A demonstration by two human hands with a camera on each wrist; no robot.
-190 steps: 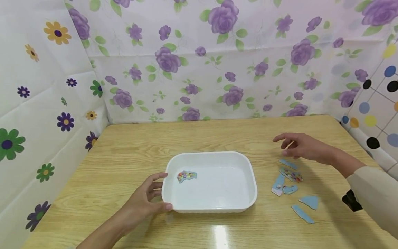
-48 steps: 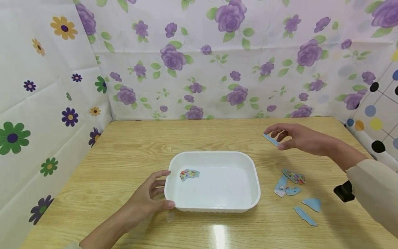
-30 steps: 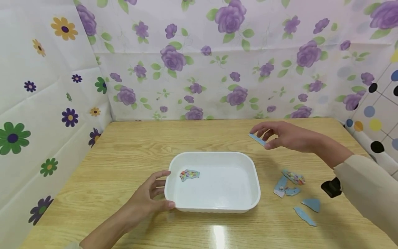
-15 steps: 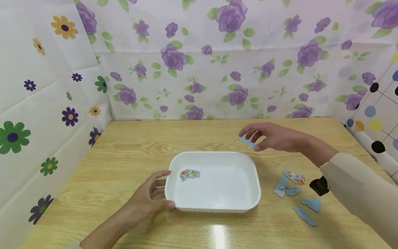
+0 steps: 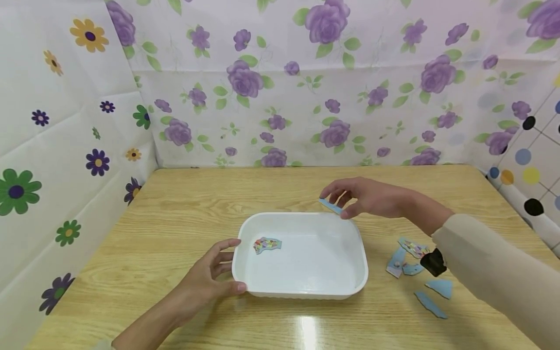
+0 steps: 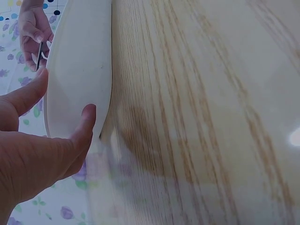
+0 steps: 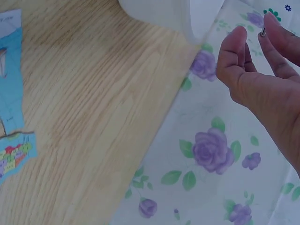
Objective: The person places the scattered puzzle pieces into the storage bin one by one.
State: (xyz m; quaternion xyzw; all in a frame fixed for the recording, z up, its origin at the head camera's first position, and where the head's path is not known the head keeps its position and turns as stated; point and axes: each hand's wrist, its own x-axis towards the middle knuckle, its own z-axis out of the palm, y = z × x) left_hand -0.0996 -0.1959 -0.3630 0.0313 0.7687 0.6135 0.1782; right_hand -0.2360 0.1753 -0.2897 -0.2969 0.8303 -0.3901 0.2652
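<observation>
A white tray (image 5: 302, 294) stands on the table, with one multicoloured puzzle piece (image 5: 267, 245) lying in its left part. My left hand (image 5: 202, 287) grips the tray's left end, thumb at the front corner and fingers along the side; the left wrist view shows this hand (image 6: 44, 150) against the tray wall (image 6: 79, 61). Above the tray's back edge, towards its right, my right hand (image 5: 372, 197) pinches a narrow light-blue piece (image 5: 330, 206) between thumb and fingers. In the right wrist view that hand (image 7: 267, 65) hides most of the piece.
Several puzzle pieces lie on the table right of the tray, among them a multicoloured one (image 5: 412, 247), a triangular blue one (image 5: 440, 288) and a long blue one (image 5: 430, 305). A black object (image 5: 434, 263) shows beside the right sleeve. Patterned cloth (image 5: 284, 97) hangs behind and beside the table.
My right hand took the narrow blue piece from the table on the right and carried it left, up to the tray's back edge. The left hand keeps its hold on the tray.
</observation>
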